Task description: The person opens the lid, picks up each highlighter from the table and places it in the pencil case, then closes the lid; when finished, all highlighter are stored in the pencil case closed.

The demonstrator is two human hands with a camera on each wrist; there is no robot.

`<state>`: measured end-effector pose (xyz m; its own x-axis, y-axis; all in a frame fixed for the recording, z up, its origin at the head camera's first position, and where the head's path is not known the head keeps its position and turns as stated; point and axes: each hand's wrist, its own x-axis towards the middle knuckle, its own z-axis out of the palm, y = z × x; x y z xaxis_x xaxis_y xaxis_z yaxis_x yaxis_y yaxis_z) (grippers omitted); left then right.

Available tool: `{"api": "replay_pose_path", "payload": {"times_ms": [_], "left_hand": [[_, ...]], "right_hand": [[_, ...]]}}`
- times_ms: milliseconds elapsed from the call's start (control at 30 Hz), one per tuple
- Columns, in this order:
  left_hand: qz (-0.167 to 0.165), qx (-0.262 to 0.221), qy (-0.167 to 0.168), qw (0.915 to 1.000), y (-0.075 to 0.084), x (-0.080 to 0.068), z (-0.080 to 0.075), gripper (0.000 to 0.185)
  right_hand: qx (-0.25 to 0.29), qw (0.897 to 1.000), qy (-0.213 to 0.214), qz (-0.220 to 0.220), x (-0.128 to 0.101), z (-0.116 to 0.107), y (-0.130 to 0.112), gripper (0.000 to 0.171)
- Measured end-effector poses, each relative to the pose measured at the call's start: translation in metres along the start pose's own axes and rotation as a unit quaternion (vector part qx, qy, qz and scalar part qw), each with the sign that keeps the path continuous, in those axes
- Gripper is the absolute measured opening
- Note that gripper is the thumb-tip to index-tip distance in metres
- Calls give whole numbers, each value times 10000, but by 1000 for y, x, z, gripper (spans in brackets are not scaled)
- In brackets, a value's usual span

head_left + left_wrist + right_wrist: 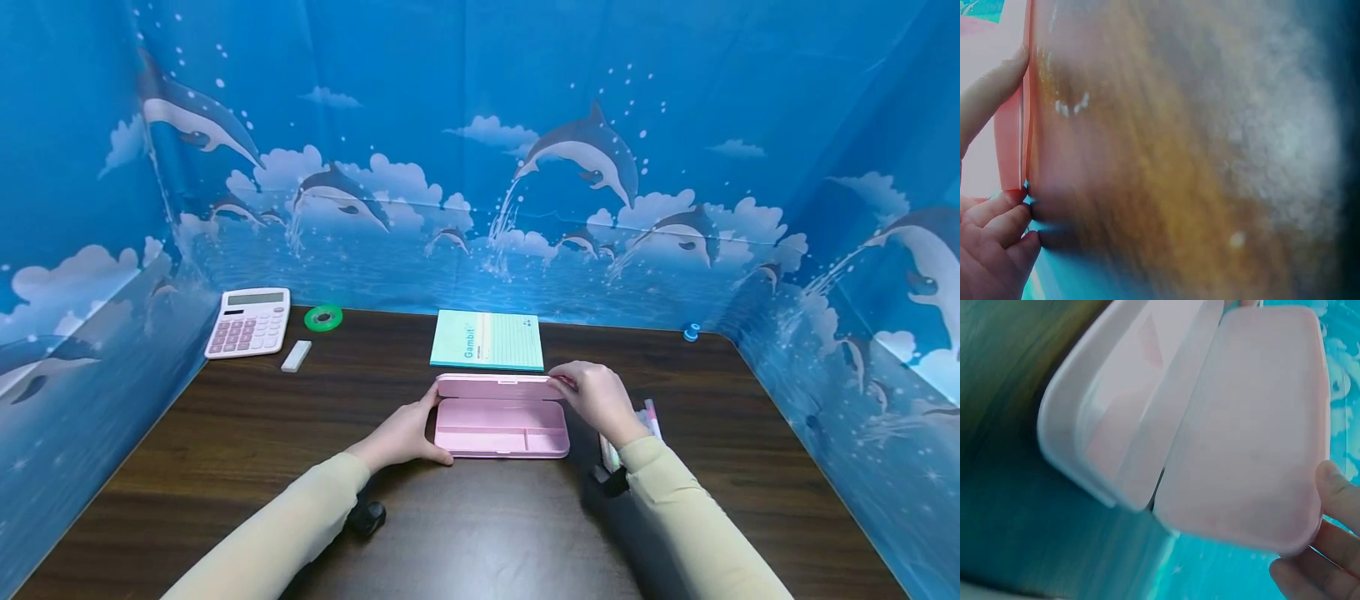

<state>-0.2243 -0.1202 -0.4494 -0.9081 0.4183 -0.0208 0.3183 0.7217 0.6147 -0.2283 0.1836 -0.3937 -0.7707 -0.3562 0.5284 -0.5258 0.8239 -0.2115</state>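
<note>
A pink pencil case lies open on the dark wooden table, its lid raised along the far side. Inside are molded compartments, with nothing visible in them. My left hand grips the case's left end, thumb near the front corner and fingers toward the hinge side. In the left wrist view, those fingers curl against the pink edge. My right hand pinches the lid's right end. The right wrist view shows the thumb on the lid's inner edge and the other fingers behind it.
Behind the case lies a green notebook. A calculator, a green tape roll and a white block sit at back left. Pens lie partly hidden under my right wrist. A small blue object stands at back right, near the dolphin curtain.
</note>
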Motion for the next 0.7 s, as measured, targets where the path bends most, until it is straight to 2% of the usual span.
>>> {"api": "replay_pose_path", "payload": {"times_ms": [167, 367, 700], "left_hand": [[-57, 4, -46, 10000, 0, -1, 0, 129], [-202, 93, -88, 9997, -1, -2, 2, 129], [82, 148, -52, 9998, -1, -2, 0, 125]], "right_hand": [[276, 9988, -77, 405, -1, -4, 14, 14], [702, 9915, -321, 1044, -1, -1, 26, 14], [803, 9899, -139, 1163, 5, 7, 33, 15]]}}
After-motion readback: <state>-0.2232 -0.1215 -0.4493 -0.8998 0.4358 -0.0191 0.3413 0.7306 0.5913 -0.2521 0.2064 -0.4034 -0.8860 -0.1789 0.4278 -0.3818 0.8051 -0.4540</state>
